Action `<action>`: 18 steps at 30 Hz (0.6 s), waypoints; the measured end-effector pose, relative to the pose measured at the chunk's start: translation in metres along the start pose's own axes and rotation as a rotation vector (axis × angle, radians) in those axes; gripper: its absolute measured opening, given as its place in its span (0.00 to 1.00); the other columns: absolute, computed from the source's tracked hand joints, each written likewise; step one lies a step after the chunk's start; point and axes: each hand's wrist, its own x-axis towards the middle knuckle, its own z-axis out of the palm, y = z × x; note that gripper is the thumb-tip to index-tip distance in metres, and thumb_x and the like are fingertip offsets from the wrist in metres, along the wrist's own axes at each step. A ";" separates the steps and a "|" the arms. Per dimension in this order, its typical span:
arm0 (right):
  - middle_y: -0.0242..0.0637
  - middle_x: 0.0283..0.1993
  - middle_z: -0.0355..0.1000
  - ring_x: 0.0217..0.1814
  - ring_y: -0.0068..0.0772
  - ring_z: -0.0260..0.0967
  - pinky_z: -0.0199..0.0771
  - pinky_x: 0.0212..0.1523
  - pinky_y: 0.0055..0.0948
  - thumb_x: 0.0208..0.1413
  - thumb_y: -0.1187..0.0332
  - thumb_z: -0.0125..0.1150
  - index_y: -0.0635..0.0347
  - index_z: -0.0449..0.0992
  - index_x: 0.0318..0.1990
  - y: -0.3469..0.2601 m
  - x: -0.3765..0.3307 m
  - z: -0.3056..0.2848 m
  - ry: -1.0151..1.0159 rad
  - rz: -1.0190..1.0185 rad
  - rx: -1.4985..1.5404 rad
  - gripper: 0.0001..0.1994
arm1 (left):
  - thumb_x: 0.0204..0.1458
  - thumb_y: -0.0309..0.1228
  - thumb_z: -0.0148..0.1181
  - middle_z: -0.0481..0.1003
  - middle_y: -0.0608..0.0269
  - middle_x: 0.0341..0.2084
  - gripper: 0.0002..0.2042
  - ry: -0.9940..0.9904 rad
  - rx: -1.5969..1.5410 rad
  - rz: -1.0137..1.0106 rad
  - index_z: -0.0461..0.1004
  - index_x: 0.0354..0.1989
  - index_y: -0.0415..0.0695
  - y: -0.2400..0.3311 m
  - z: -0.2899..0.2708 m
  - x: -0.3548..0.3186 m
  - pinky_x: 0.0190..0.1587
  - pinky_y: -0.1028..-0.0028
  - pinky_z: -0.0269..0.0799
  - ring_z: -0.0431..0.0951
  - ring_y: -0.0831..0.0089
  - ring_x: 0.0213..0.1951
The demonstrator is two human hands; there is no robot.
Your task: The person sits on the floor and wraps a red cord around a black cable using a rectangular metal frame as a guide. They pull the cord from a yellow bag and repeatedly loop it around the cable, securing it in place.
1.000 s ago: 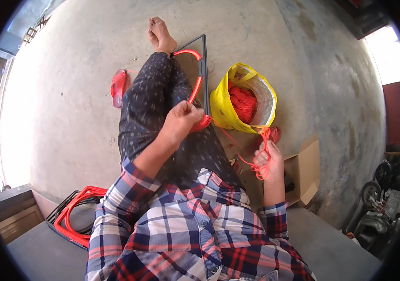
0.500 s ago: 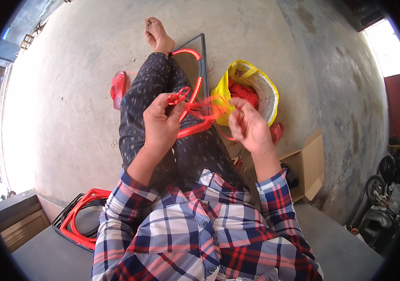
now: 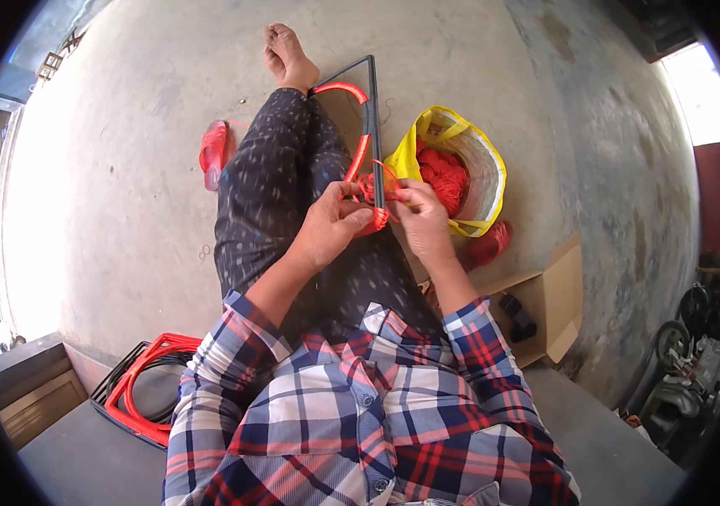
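A dark angular frame [image 3: 375, 126] lies across my legs, its curved inner bar partly wrapped in red cord [image 3: 343, 86]. At its near corner more red wrapping [image 3: 379, 221] covers the bar. My left hand [image 3: 330, 223] is closed at this corner, on a small bundle of red cord [image 3: 366, 187] pressed beside the bar. To the right of the bar, my right hand [image 3: 425, 223] pinches a loop of the same cord. The fingertips of both hands nearly meet across the bar, which partly hides what lies between them.
Beyond my right hand stands a yellow bag [image 3: 415, 143] holding red cord [image 3: 442, 179]. An open cardboard box [image 3: 558, 304] is at my right. Red-wrapped frames [image 3: 136, 388] lie on the grey seat at my left. Red slippers [image 3: 214, 152] rest on the floor.
Both hands have come down to the frame's near corner, the left moving right and the right moving slightly left. The blurred cord stretched between them is now gathered at the bar.
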 end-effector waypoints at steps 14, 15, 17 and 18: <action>0.25 0.21 0.54 0.16 0.21 0.45 0.45 0.19 0.28 0.65 0.58 0.56 0.57 0.66 0.33 -0.161 -0.077 -0.054 -0.328 0.019 1.230 0.14 | 0.54 0.32 0.68 0.80 0.62 0.31 0.13 0.019 0.456 0.085 0.77 0.41 0.35 -0.009 0.014 -0.010 0.41 0.74 0.74 0.78 0.78 0.34; 0.26 0.17 0.53 0.14 0.23 0.43 0.42 0.17 0.29 0.63 0.60 0.58 0.58 0.66 0.34 -0.169 -0.088 -0.048 -0.271 0.068 1.235 0.13 | 0.54 0.32 0.68 0.79 0.64 0.31 0.14 0.020 0.505 0.088 0.76 0.43 0.35 -0.009 0.014 -0.008 0.40 0.75 0.74 0.76 0.80 0.33; 0.28 0.14 0.51 0.12 0.24 0.42 0.39 0.16 0.30 0.60 0.64 0.59 0.59 0.67 0.32 -0.183 -0.098 -0.043 -0.351 0.086 1.180 0.10 | 0.55 0.32 0.67 0.79 0.65 0.32 0.15 0.024 0.514 0.087 0.75 0.46 0.35 -0.012 0.015 -0.006 0.40 0.75 0.74 0.76 0.80 0.33; 0.28 0.14 0.51 0.12 0.24 0.42 0.40 0.16 0.29 0.59 0.65 0.59 0.59 0.68 0.33 -0.182 -0.098 -0.043 -0.372 0.100 1.229 0.09 | 0.55 0.32 0.67 0.79 0.63 0.33 0.17 0.027 0.469 0.082 0.74 0.48 0.35 -0.017 0.015 -0.003 0.40 0.73 0.75 0.76 0.78 0.33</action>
